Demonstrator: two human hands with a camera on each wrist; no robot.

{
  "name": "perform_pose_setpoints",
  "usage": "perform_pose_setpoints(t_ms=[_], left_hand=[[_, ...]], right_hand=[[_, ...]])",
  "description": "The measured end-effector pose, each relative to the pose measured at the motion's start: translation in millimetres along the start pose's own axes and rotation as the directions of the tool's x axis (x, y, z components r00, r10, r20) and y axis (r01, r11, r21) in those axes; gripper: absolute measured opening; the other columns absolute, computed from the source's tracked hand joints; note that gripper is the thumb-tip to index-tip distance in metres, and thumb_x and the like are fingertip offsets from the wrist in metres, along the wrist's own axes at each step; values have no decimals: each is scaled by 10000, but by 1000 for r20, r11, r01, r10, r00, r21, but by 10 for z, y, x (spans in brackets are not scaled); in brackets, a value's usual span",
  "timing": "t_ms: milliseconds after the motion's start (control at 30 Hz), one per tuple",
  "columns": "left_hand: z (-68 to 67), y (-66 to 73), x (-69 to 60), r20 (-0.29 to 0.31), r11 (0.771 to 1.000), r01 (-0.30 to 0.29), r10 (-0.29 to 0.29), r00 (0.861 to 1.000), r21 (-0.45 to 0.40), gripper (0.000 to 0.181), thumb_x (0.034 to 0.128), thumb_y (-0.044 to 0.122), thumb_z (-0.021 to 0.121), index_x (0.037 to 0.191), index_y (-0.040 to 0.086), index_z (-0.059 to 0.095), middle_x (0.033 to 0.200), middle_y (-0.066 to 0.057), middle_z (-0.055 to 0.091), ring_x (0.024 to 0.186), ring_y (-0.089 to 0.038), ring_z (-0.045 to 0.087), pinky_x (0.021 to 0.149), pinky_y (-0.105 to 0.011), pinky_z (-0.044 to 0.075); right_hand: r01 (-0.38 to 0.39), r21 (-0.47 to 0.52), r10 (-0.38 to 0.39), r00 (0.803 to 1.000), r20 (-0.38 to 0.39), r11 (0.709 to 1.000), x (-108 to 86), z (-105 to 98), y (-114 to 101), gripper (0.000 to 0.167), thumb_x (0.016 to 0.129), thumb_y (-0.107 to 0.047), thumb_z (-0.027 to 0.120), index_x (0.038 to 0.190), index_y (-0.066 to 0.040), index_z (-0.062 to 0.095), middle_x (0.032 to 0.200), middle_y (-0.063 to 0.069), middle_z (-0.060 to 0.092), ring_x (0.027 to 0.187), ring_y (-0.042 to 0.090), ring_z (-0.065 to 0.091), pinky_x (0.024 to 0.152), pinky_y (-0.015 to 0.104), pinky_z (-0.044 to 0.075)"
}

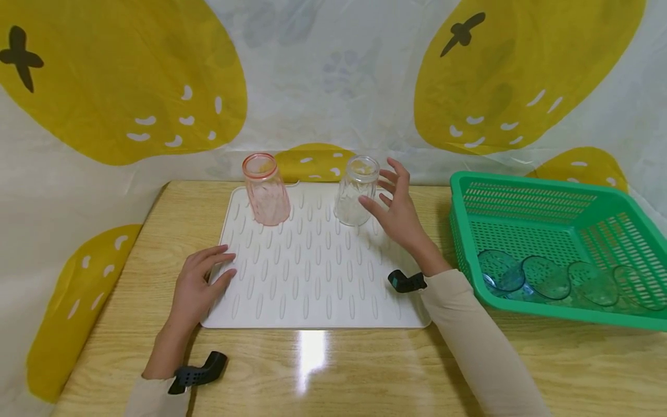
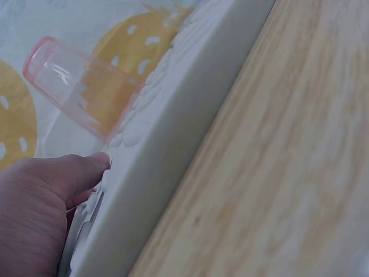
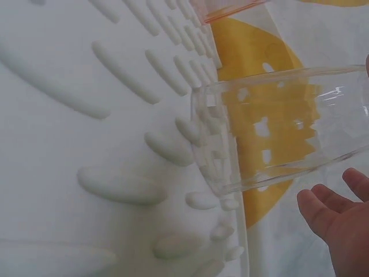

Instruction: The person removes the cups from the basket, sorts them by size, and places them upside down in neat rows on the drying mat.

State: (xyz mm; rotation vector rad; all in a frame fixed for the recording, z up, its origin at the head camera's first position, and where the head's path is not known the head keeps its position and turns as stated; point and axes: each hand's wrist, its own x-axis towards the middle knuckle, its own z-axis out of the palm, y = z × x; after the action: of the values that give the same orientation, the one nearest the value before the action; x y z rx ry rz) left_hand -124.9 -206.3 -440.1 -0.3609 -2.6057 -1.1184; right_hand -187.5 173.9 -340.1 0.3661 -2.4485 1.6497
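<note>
On the white ridged mat (image 1: 312, 289) stand a pink-tinted glass (image 1: 268, 194) at the back left and a clear glass (image 1: 355, 197) at the back right. The right hand (image 1: 398, 217) is beside the clear glass, fingers spread behind it and thumb in front; in the right wrist view a gap shows between the fingers (image 3: 323, 216) and the clear glass (image 3: 282, 130). At the mat's left edge rests the left hand (image 1: 195, 286), fingers relaxed. The left wrist view shows its thumb (image 2: 86, 173) by the mat edge, with the pink glass (image 2: 83, 86) beyond.
A green basket (image 1: 521, 304) stands on the wooden table (image 1: 260, 376) at the right, with several bluish and greenish glasses (image 1: 547, 278) lying along its near side. A curtain (image 1: 333, 75) with yellow shapes hangs behind the table.
</note>
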Motion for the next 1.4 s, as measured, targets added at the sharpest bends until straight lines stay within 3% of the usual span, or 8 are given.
perform_pose_setpoints(t_ms=[233, 533, 767, 1167, 1400], left_hand=[[8, -9, 5, 3, 1000, 2, -2, 1000, 1, 283, 807, 29, 753, 1085, 9, 700, 1258, -168, 585, 1210, -373, 430, 942, -559, 351], [9, -4, 16, 6, 1000, 0, 0, 1000, 7, 278, 809, 27, 748, 1082, 6, 699, 1254, -176, 585, 1208, -377, 431, 938, -565, 354], [11, -9, 10, 4, 1000, -3, 3, 1000, 15, 277, 810, 31, 750, 1081, 10, 700, 1250, -172, 587, 1208, -377, 432, 939, -564, 356], [6, 2, 5, -1, 1000, -1, 2, 1000, 22, 282, 804, 33, 755, 1080, 9, 702, 1249, -170, 590, 1206, -378, 434, 940, -564, 353], [6, -2, 2, -3, 1000, -1, 1, 1000, 16, 284, 804, 28, 755, 1083, 12, 702, 1252, -164, 588, 1209, -374, 431, 940, -562, 354]], right_hand=[[29, 27, -28, 999, -25, 999, -36, -10, -64, 824, 908, -79, 649, 1486, -95, 62, 1444, 248, 258, 1310, 419, 338, 1057, 562, 291], [43, -34, -46, 992, -114, 999, -151, -11, -289, 774, 913, -67, 639, 1475, -40, 108, 1433, 233, 295, 1292, 372, 378, 1054, 534, 319], [77, -5, -76, 985, -153, 997, -233, -46, -223, 802, 895, -79, 667, 1494, -162, 141, 1441, 120, 331, 1297, 273, 401, 1061, 463, 341], [131, -76, -139, 985, -104, 988, -531, -287, -438, 770, 884, -27, 661, 1487, -197, 214, 1436, 4, 373, 1283, 216, 424, 1029, 437, 388], [213, -113, -219, 975, -41, 971, -689, -491, -418, 872, 827, 119, 661, 1498, -145, 171, 1424, 65, 379, 1261, 285, 437, 1000, 313, 420]])
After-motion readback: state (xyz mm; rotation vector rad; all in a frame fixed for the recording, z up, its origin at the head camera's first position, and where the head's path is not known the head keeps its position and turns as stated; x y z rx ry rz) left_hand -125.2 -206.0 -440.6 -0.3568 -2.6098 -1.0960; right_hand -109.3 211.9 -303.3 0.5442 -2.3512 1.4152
